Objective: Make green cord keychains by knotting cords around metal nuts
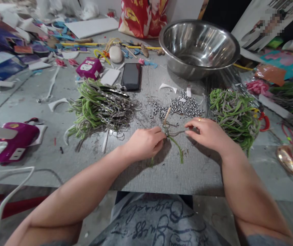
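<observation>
In the head view, the left hand point(148, 141) has its thumb and fingers drawn together, pinching at the small knot point(166, 131) where the cords meet, just at its fingertips. The right hand point(208, 133), a ring point(200, 119) on one finger, is level with it across a short gap, and its thumb and fingertips close on the end of a grey cord point(177, 133) that runs between the two hands. A green cord point(178, 148) hangs from the knot toward the table's near edge, in the space between the hands. Just beyond the left hand's fingertips a thin wooden stick point(166, 115) stands at a slight tilt. Past the stick, in front of both hands, metal nuts point(187, 106) lie scattered on the grey table point(146, 177). To the left of the left hand, and a little beyond it, is a heap of green and grey cords point(85, 106) with metal chains point(113, 109) spread over the side nearer the grip. To the right of the right hand lies another pile of cords point(233, 116), with red-handled scissors point(264, 122) at its outer side. Farther beyond the grip are a black phone point(131, 76), a purple box point(89, 67) and a steel bowl point(199, 48); a second purple box point(10, 143) sits well apart from the left hand, on its left.
</observation>
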Action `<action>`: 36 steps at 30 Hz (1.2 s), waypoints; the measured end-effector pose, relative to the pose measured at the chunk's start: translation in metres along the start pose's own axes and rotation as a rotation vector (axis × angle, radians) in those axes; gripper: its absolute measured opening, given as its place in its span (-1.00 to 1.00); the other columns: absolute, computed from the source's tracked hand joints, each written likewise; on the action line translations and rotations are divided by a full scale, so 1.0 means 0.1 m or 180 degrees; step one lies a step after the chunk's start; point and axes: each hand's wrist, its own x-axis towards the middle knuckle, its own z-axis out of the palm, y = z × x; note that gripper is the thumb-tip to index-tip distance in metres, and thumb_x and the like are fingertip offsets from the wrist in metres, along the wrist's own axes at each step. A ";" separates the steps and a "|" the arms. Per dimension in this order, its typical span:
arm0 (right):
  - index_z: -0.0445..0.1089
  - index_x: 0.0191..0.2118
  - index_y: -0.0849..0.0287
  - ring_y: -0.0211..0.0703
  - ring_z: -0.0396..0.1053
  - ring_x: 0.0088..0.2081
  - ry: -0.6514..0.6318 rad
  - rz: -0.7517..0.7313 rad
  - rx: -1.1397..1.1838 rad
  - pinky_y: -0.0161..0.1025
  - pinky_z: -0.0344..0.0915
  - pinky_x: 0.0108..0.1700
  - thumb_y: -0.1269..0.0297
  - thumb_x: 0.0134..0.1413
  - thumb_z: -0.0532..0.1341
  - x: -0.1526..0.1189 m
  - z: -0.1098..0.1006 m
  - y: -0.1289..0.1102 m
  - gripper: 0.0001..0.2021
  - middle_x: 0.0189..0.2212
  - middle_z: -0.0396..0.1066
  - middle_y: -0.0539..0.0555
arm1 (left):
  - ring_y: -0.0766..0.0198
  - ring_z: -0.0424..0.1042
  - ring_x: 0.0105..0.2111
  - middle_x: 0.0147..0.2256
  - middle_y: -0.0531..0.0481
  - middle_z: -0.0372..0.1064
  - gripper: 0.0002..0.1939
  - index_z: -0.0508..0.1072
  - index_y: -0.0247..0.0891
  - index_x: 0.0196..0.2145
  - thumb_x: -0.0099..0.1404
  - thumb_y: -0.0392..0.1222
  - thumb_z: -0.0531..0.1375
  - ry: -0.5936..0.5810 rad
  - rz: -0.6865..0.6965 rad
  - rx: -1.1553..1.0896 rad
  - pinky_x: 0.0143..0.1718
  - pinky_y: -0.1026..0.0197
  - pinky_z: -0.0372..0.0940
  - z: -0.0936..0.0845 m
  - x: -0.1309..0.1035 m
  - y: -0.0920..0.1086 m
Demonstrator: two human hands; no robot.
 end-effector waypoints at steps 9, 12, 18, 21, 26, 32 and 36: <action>0.34 -0.50 0.14 -0.23 0.27 -0.52 -0.0753 0.0632 -0.0037 -0.30 -0.01 -0.52 0.36 0.03 0.11 0.00 0.05 -0.02 -0.87 -0.56 0.38 -0.01 | 0.34 0.37 -0.45 -0.39 -0.01 0.38 -0.74 0.46 -0.27 -0.28 0.24 -0.25 -0.02 0.0220 -0.0089 -0.0158 -0.56 0.32 0.13 0.00 0.00 0.00; 0.31 -0.47 0.15 -0.29 0.22 -0.54 -0.0605 0.0764 0.1412 -0.32 0.06 -0.51 0.29 0.03 0.12 0.01 0.04 -0.12 -0.89 -0.59 0.33 -0.04 | 0.33 0.36 -0.47 -0.41 -0.01 0.37 -0.73 0.47 -0.27 -0.28 0.26 -0.20 -0.01 0.0250 -0.0213 -0.0320 -0.54 0.32 0.16 -0.01 0.01 0.01; 0.24 -0.45 0.17 -0.44 0.08 -0.67 -0.0528 0.1360 0.4247 -0.40 -0.03 -0.62 0.13 -0.07 0.23 0.06 0.11 -0.34 -0.77 -0.61 0.33 -0.08 | 0.38 0.33 -0.49 -0.41 -0.01 0.34 -0.68 0.46 -0.29 -0.20 0.28 -0.05 0.03 0.0318 -0.0329 -0.1008 -0.46 0.31 0.21 -0.03 0.01 0.03; 0.24 -0.46 0.18 -0.47 0.09 -0.68 -0.0443 0.1528 0.4765 -0.41 -0.04 -0.63 0.15 -0.11 0.28 0.07 0.17 -0.37 -0.76 -0.61 0.36 -0.08 | 0.38 0.33 -0.48 -0.41 0.00 0.34 -0.68 0.46 -0.28 -0.20 0.25 -0.02 0.08 0.0249 -0.0305 -0.1272 -0.44 0.32 0.22 -0.02 0.02 0.03; 0.24 -0.46 0.18 -0.47 0.11 -0.69 -0.0425 0.1616 0.4952 -0.41 -0.04 -0.63 0.18 -0.13 0.30 0.08 0.21 -0.36 -0.76 -0.60 0.38 -0.08 | 0.39 0.33 -0.46 -0.45 0.03 0.35 -0.79 0.48 -0.28 -0.28 0.25 -0.16 0.09 0.0135 -0.0259 -0.1443 -0.43 0.33 0.20 0.02 0.04 0.03; 0.24 -0.40 0.16 -0.44 0.08 -0.68 -0.0054 0.1342 0.4382 -0.39 0.01 -0.63 0.20 0.01 0.20 0.05 0.22 -0.36 -0.84 -0.55 0.36 -0.06 | 0.39 0.32 -0.46 -0.49 0.04 0.35 -0.83 0.43 -0.31 -0.42 0.23 -0.29 0.06 0.0171 -0.0344 -0.1538 -0.42 0.34 0.18 0.04 0.06 0.03; 0.27 -0.17 0.12 -0.35 0.28 -0.51 0.0760 0.0349 0.2759 -0.32 0.24 -0.48 0.33 0.12 0.10 -0.01 0.18 -0.43 -0.85 -0.24 0.41 0.06 | 0.40 0.32 -0.47 -0.49 0.05 0.35 -0.86 0.41 -0.31 -0.42 0.21 -0.31 0.06 0.0228 -0.0367 -0.1661 -0.42 0.34 0.19 0.04 0.06 0.02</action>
